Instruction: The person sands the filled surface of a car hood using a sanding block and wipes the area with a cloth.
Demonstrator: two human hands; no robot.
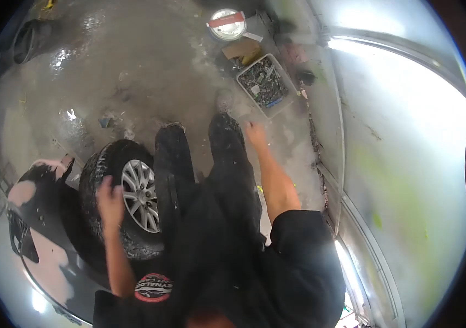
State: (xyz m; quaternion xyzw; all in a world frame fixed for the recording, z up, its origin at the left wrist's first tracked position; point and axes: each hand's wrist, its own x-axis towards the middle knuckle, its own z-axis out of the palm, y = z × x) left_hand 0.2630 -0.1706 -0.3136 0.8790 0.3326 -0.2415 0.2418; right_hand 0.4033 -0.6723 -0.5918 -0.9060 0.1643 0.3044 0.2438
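My left hand [111, 203] is held over the tyre of a car wheel [143, 195], with its fingers apart and nothing in it. Whether it touches the tyre I cannot tell. The wheel has a silver multi-spoke rim and a wet-looking black tyre. On the other side of my legs, my right hand [254, 133] hangs below a square bin [270, 113] full of small scraps; its fingers are blurred and their pose is unclear. Beside the wheel is a dark car body [52, 210] with pale pinkish patches.
A round white-topped container [227, 31] with a red strip across it stands near the bin, beside a piece of cardboard [238, 50]. A pale wall [402, 164] with bright lights runs along the right. A dark round object [25, 41] lies at the upper left.
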